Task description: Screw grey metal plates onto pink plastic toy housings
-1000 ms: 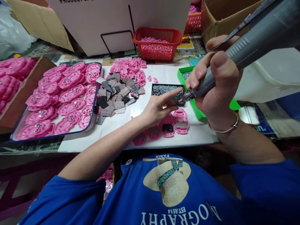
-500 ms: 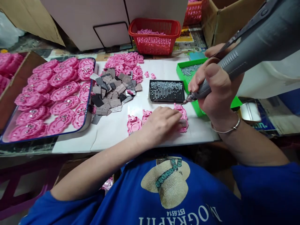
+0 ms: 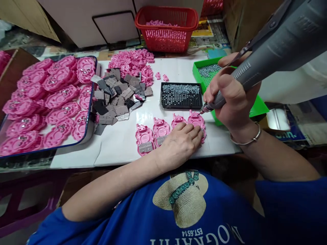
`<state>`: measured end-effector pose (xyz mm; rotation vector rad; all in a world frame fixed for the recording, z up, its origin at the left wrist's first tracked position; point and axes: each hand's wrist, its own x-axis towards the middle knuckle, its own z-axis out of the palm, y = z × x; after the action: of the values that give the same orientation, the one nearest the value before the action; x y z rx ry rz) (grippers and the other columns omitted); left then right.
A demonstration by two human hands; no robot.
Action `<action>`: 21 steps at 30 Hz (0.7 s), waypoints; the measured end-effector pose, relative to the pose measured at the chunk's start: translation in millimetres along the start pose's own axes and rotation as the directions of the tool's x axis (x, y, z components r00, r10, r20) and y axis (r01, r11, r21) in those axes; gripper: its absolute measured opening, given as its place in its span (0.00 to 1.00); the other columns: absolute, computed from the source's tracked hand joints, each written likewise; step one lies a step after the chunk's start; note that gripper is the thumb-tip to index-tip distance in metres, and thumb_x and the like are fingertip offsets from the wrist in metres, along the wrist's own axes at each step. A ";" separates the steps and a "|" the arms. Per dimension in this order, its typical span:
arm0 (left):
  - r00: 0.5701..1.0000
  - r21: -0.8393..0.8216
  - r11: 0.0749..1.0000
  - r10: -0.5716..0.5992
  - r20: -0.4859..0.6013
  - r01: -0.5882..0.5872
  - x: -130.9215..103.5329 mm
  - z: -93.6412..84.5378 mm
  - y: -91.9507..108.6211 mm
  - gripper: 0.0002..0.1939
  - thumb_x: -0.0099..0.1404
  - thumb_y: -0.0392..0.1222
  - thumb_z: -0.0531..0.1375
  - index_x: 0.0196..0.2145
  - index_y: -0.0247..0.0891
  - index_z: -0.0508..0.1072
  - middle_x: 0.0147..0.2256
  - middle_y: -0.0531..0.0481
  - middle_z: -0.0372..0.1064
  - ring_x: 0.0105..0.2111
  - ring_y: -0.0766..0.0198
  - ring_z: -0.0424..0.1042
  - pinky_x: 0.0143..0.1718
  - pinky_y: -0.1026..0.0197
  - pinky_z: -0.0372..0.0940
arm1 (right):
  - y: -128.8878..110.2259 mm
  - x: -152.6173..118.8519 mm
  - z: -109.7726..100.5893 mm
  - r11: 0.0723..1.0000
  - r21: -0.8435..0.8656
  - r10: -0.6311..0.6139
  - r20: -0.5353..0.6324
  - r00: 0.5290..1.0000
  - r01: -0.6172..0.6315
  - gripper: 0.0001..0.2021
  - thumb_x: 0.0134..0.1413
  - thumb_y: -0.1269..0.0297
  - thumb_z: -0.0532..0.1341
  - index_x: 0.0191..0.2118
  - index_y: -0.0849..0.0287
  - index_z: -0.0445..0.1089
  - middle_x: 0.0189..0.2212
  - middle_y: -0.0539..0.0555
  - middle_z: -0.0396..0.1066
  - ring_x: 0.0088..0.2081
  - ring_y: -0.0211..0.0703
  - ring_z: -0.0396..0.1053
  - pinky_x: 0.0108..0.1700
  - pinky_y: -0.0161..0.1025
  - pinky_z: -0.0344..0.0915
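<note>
My right hand is wrapped round a grey electric screwdriver, held at a slant. Its tip meets the upper part of the rightmost pink plastic casing. My left hand lies over the row of casings, fingers bent together and pressing on that rightmost one, hiding much of it. Further left in the row are another pink casing and a leftmost casing with a grey plate at its lower end. Just beyond the row sits a black perforated screw tray with many small screws.
A blue-rimmed white tray of stacked pink casings stands left. Loose grey plates and small pink parts lie heaped beside it. Behind is a red basket; a green tray with screws is at right, partly behind my right hand.
The screwdriver tip has come down from beside the black tray onto the rightmost casing. My left hand has shifted nearer to me, showing more of the row. The view has tilted slightly.
</note>
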<state>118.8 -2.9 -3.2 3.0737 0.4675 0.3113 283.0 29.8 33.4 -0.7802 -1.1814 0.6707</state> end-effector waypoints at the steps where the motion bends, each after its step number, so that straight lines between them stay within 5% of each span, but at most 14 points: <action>1: 1.000 -0.001 1.000 0.002 0.009 -0.002 0.3 -0.7 0.1 0.17 0.73 0.37 0.51 0.55 0.28 0.68 0.52 0.39 0.71 0.45 0.56 0.69 0.44 0.53 0.62 | 0.5 -0.8 -0.2 1.000 -0.007 0.002 0.005 1.000 -0.002 0.15 0.48 0.55 0.68 0.39 0.51 0.66 0.20 0.44 0.60 0.17 0.31 0.59 0.20 0.34 0.56; 10: 0.997 -0.029 1.000 -0.006 0.080 0.008 2.0 -3.0 2.2 0.18 0.72 0.35 0.51 0.57 0.27 0.67 0.53 0.38 0.70 0.46 0.56 0.68 0.47 0.54 0.63 | 9.8 -6.9 1.7 0.999 0.052 -0.019 0.075 0.997 0.015 0.11 0.47 0.61 0.68 0.31 0.53 0.65 0.17 0.44 0.60 0.15 0.32 0.56 0.17 0.35 0.53; 17: 0.997 -0.066 0.997 -0.020 0.073 0.025 4.3 0.0 2.0 0.18 0.73 0.38 0.51 0.56 0.26 0.67 0.48 0.40 0.73 0.43 0.57 0.68 0.46 0.54 0.63 | 0.2 8.3 0.1 0.996 0.078 0.039 0.137 0.990 -0.050 0.14 0.45 0.60 0.68 0.38 0.54 0.68 0.19 0.44 0.60 0.16 0.32 0.60 0.16 0.35 0.54; 21: 1.000 -0.033 0.999 -0.012 0.006 0.012 -1.1 -4.3 2.9 0.17 0.74 0.38 0.49 0.54 0.29 0.69 0.55 0.40 0.68 0.48 0.56 0.67 0.49 0.53 0.62 | -7.0 29.6 13.9 0.995 0.079 -0.067 0.044 0.997 0.064 0.13 0.46 0.60 0.67 0.37 0.57 0.67 0.18 0.43 0.59 0.15 0.32 0.59 0.16 0.34 0.54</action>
<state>117.8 -6.0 1.0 3.0372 0.4759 0.3068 277.4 52.0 57.8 -0.6609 -1.2109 0.6794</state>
